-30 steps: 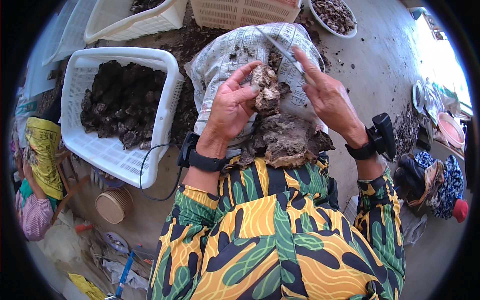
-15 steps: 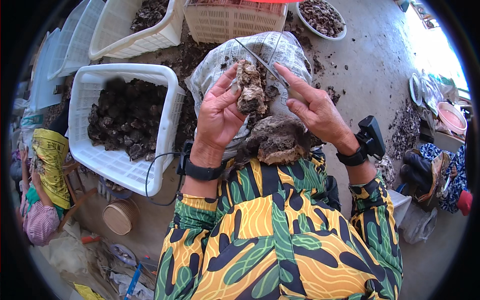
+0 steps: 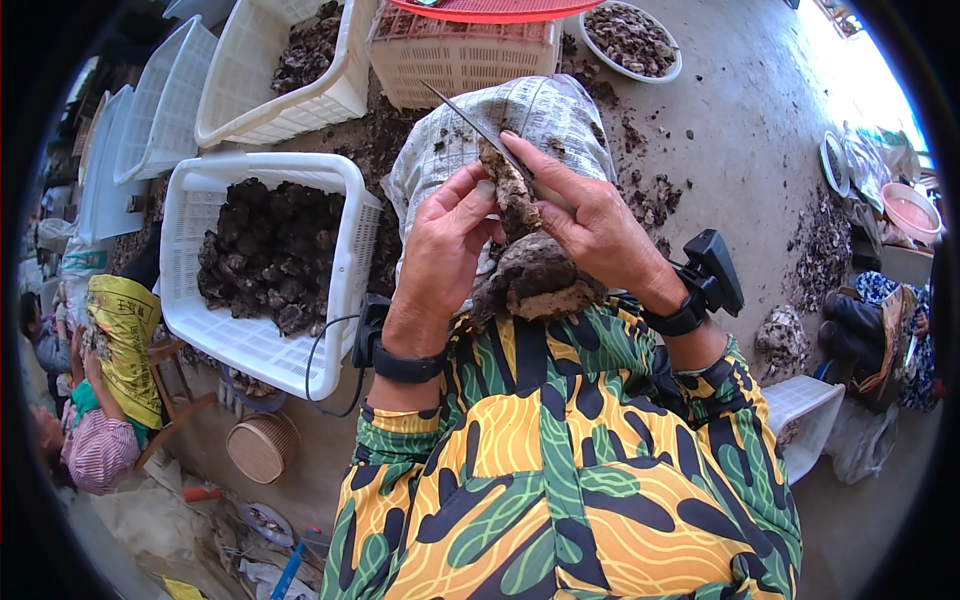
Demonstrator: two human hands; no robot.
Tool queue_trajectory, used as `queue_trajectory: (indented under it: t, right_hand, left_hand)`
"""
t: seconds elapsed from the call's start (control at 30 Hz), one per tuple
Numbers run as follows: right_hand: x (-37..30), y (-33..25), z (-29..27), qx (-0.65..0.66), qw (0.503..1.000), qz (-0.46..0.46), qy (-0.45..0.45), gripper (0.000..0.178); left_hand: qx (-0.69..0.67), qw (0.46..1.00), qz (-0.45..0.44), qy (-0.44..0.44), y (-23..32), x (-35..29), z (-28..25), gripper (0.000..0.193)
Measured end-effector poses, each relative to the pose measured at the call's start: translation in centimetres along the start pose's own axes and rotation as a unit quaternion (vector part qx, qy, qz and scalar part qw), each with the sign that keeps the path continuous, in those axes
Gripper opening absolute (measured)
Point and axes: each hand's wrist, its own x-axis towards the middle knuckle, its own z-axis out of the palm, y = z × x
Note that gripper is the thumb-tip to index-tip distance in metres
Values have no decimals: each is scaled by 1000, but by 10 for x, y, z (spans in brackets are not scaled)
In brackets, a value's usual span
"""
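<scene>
My left hand (image 3: 440, 235) is closed on a rough, pale-brown fungus-like chunk (image 3: 512, 198), held upright over my lap. A knife is gripped in my right hand (image 3: 598, 222); its thin blade (image 3: 468, 120) points up and to the left, its lower part lying against the top of the chunk. My right fingers are stretched along the blade and near the chunk's side. Below both hands a larger dark chunk (image 3: 530, 272) with a pale cut face rests on my lap. Under the work, a printed white woven sack (image 3: 430, 160) covers my knees.
To my left stands a white basket (image 3: 178, 265) of dark lumps (image 3: 270, 250). Beyond are another white basket (image 3: 215, 110), a cream crate (image 3: 460, 65) under a red tray (image 3: 490, 12), and a bowl of pieces (image 3: 630, 40). Other people sit at left and right. Dark scraps litter the floor.
My hands have come closer together, and the knife has shifted left against the chunk. The chunk is turned to a narrower side. My view has shifted slightly.
</scene>
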Motion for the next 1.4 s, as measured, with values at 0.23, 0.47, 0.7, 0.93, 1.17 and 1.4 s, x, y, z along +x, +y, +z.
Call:
queue_trajectory:
  t: [0.23, 0.47, 0.7, 0.93, 1.17, 1.4]
  right_hand:
    - [0, 12, -2, 61, 996, 33, -49, 61]
    - [-1, 8, -6, 209, 968, 126, 66, 60]
    - [1, 2, -5, 138, 974, 103, 146, 66]
    - [-2, 3, -17, 136, 986, 69, 60, 65]
    - [-12, 9, -26, -70, 997, 8, 26, 64]
    - [-52, 7, -48, -295, 951, -61, -73, 61]
  left_hand:
    - [-62, 997, -30, -21, -1, 3, -7, 36]
    - [-97, 995, -14, 7, 4, 5, -12, 28]
    - [57, 998, -17, 1, -6, 4, -3, 29]
    - [144, 989, -40, -23, 1, 2, 7, 45]
    - [184, 981, 21, 54, -5, 1, 4, 38]
    - [206, 971, 74, 98, 2, 0, 12, 35]
